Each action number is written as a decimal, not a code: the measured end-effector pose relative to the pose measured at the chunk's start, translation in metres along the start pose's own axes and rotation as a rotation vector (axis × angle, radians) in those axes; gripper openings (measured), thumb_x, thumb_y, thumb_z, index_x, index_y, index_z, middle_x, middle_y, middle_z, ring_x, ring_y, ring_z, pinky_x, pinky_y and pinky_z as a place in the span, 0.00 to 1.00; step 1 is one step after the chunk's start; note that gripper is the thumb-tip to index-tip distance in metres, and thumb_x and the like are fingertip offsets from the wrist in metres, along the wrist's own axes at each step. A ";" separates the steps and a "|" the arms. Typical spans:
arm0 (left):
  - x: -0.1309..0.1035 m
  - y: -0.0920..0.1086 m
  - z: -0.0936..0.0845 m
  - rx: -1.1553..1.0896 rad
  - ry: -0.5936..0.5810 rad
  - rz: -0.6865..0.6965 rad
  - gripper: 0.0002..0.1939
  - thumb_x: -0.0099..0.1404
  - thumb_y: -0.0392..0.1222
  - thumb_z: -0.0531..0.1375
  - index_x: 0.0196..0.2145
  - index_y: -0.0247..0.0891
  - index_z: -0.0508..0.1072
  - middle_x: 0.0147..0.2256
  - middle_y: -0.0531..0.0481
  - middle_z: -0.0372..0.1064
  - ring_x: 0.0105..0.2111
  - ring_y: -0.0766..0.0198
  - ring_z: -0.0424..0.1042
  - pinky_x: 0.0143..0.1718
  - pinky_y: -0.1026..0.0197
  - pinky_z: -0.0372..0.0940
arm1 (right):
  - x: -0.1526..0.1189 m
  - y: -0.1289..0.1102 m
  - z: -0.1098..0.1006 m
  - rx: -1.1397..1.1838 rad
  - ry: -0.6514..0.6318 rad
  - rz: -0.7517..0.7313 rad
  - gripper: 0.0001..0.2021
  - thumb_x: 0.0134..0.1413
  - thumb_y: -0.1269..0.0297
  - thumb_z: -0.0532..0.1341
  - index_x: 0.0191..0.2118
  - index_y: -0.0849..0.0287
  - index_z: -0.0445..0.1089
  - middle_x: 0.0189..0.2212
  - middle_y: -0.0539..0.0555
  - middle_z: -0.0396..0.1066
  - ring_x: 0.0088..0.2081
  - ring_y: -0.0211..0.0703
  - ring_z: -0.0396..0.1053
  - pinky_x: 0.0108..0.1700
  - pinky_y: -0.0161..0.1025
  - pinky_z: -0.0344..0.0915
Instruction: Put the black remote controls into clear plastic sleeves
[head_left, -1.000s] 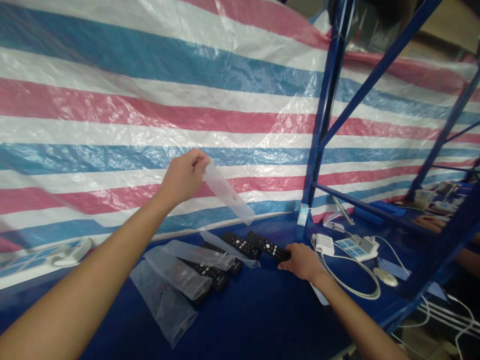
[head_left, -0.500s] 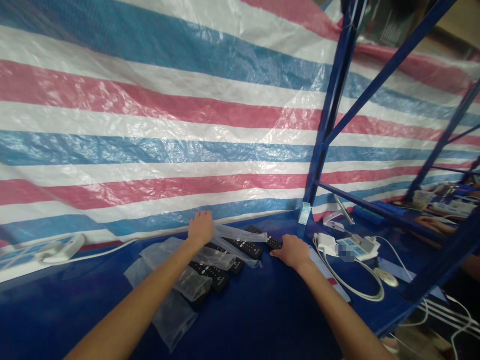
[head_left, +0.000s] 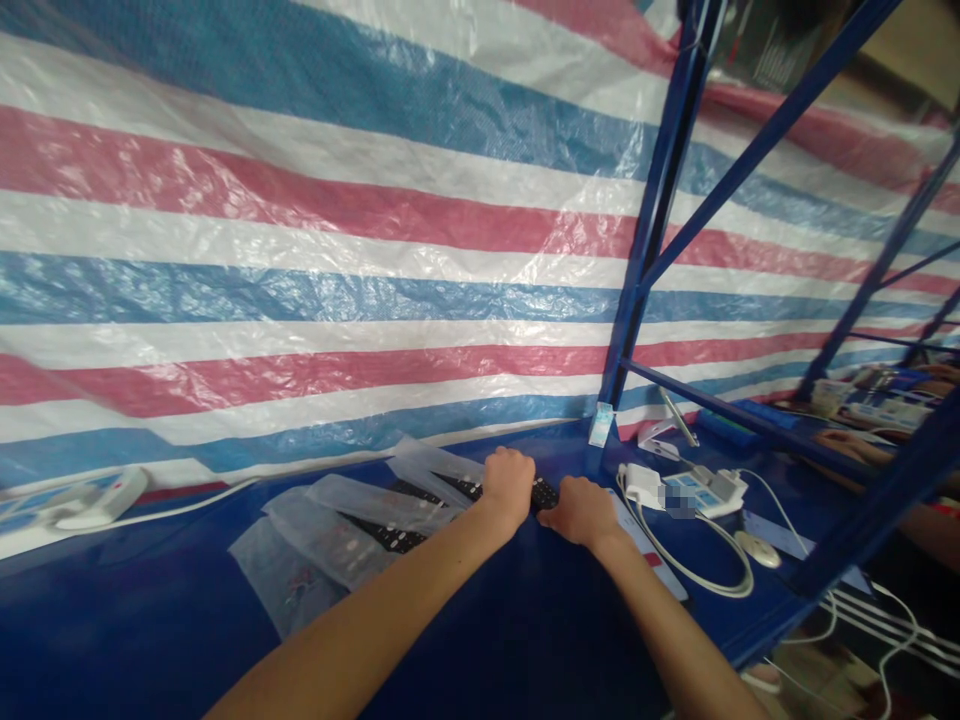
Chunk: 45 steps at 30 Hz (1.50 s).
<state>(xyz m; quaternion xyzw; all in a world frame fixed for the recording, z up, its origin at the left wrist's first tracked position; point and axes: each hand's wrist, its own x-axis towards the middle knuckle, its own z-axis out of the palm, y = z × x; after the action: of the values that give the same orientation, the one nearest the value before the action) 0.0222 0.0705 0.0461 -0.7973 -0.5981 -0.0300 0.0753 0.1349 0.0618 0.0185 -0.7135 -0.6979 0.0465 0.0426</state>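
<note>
My right hand (head_left: 581,510) is closed around the near end of a black remote control (head_left: 544,493) on the blue table. Close on its left is my left hand (head_left: 510,484), its fingers curled over the remote's far part; what they grip is hidden. More black remotes (head_left: 401,539) lie left of my hands, partly covered by my left forearm. Clear plastic sleeves (head_left: 326,530) lie over and around them, fanned out to the left.
A white power strip (head_left: 75,505) with a cord is at the far left. Right of my hands are a phone-like flat item (head_left: 651,555), a white charger (head_left: 643,485) with looped cable, a mouse (head_left: 757,549) and a blue metal frame (head_left: 637,270). Another person's hand (head_left: 847,447) shows further right.
My left hand has moved right, from the sleeves to the remote beside my right hand. My right hand stays on that remote. The view has shifted slightly.
</note>
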 end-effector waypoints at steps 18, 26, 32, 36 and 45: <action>-0.080 0.016 0.033 -0.140 -0.033 0.278 0.16 0.66 0.25 0.46 0.41 0.34 0.70 0.42 0.44 0.70 0.45 0.58 0.70 0.46 0.58 0.66 | -0.134 0.092 -0.012 0.040 0.149 0.129 0.09 0.48 0.53 0.60 0.30 0.52 0.71 0.29 0.54 0.76 0.33 0.53 0.75 0.30 0.39 0.59; -0.081 0.022 0.039 -0.200 0.057 0.282 0.14 0.69 0.30 0.45 0.38 0.37 0.70 0.39 0.46 0.71 0.44 0.58 0.70 0.47 0.57 0.66 | -0.187 0.125 0.024 0.175 0.095 0.001 0.08 0.44 0.55 0.61 0.32 0.47 0.73 0.33 0.51 0.77 0.35 0.53 0.75 0.32 0.41 0.65; -0.089 0.026 0.034 -0.188 -0.021 0.285 0.14 0.70 0.30 0.45 0.40 0.35 0.70 0.41 0.45 0.69 0.45 0.58 0.69 0.46 0.57 0.66 | -0.191 0.111 0.026 0.170 0.072 -0.001 0.09 0.43 0.57 0.60 0.33 0.49 0.73 0.34 0.51 0.77 0.36 0.52 0.75 0.36 0.42 0.67; -0.092 0.028 0.034 -0.154 -0.065 0.318 0.15 0.68 0.28 0.46 0.43 0.36 0.69 0.43 0.44 0.68 0.46 0.58 0.68 0.45 0.58 0.67 | -0.188 0.102 0.026 0.152 0.110 0.023 0.07 0.43 0.60 0.61 0.32 0.50 0.72 0.35 0.50 0.77 0.36 0.51 0.75 0.37 0.41 0.66; -0.097 0.035 0.033 -0.110 -0.096 0.429 0.19 0.63 0.22 0.45 0.45 0.34 0.68 0.44 0.42 0.67 0.47 0.56 0.67 0.48 0.55 0.66 | -0.183 0.084 0.036 0.069 0.148 0.068 0.05 0.48 0.58 0.61 0.30 0.53 0.70 0.31 0.53 0.75 0.33 0.50 0.75 0.31 0.38 0.62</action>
<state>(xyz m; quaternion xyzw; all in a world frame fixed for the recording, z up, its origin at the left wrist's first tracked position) 0.0267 -0.0257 -0.0025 -0.9097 -0.4151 -0.0078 0.0081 0.2096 -0.1230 -0.0261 -0.7364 -0.6661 0.0191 0.1170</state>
